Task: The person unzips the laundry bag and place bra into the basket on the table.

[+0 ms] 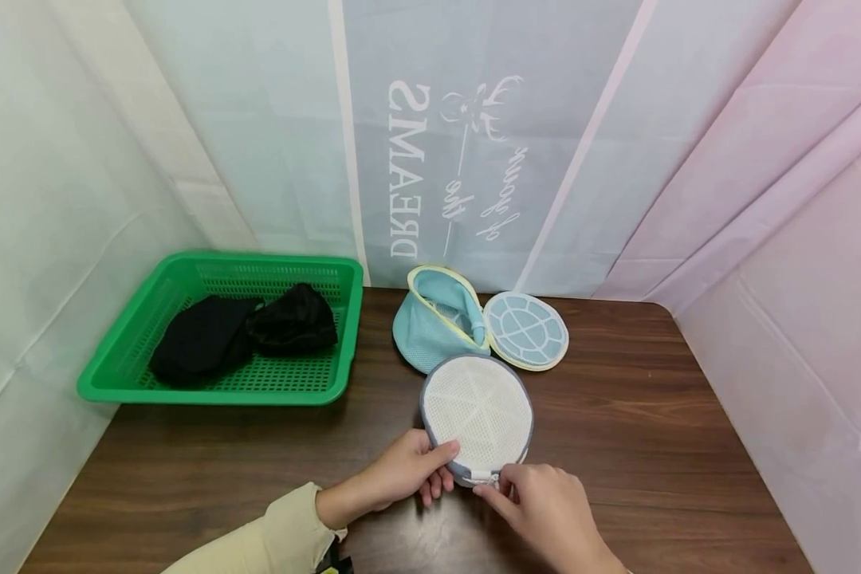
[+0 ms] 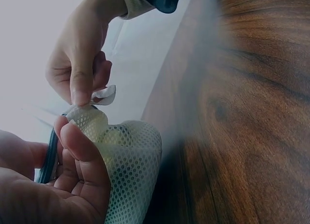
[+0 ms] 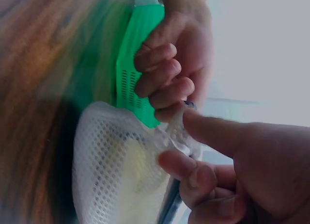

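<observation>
A round white mesh laundry bag (image 1: pixel 478 406) with grey trim stands at the middle of the table; its mesh side (image 2: pixel 133 170) looks yellowish in the left wrist view. My left hand (image 1: pixel 405 466) grips the bag's front left edge, thumb on the top and fingers below. At the front edge, my right hand (image 1: pixel 551 506) pinches the zipper pull (image 1: pixel 495 478) between thumb and forefinger. A white tab (image 2: pixel 107 95) sticks out beside those fingertips in the left wrist view. What lies inside the bag is hard to make out through the mesh.
Behind the white bag sits a blue mesh bag (image 1: pixel 430 343) with yellow trim, its round lid (image 1: pixel 527 331) folded out to the right. To the left, a green basket (image 1: pixel 208 396) holds two black cloth items (image 1: pixel 204 339). Curtains (image 1: pixel 287 143) enclose the table.
</observation>
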A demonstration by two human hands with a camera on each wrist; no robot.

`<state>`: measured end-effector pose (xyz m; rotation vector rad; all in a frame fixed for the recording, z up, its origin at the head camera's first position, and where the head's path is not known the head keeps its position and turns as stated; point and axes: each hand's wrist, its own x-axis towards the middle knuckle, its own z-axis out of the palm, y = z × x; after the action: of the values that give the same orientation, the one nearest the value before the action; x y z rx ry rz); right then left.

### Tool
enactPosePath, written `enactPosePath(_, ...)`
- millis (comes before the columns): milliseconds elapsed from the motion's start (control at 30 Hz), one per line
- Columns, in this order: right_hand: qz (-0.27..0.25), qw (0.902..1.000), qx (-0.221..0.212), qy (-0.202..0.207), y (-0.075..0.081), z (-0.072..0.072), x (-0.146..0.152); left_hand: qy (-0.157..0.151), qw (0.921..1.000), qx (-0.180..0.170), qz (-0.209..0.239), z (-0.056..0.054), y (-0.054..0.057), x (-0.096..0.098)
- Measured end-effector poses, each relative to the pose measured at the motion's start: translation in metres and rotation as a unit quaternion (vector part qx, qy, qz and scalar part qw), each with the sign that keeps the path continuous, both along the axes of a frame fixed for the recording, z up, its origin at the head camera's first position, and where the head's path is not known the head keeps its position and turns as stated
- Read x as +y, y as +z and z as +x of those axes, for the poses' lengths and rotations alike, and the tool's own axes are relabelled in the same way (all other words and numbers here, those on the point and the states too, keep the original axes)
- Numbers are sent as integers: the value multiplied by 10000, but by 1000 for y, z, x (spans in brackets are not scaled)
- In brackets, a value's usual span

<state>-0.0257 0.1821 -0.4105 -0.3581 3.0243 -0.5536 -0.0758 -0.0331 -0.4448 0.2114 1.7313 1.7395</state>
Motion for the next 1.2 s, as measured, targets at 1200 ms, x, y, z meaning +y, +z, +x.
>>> enactPosePath(1200,-172,9985,130,497,1,3,1,-343,9994,26,-15,6,-2,1)
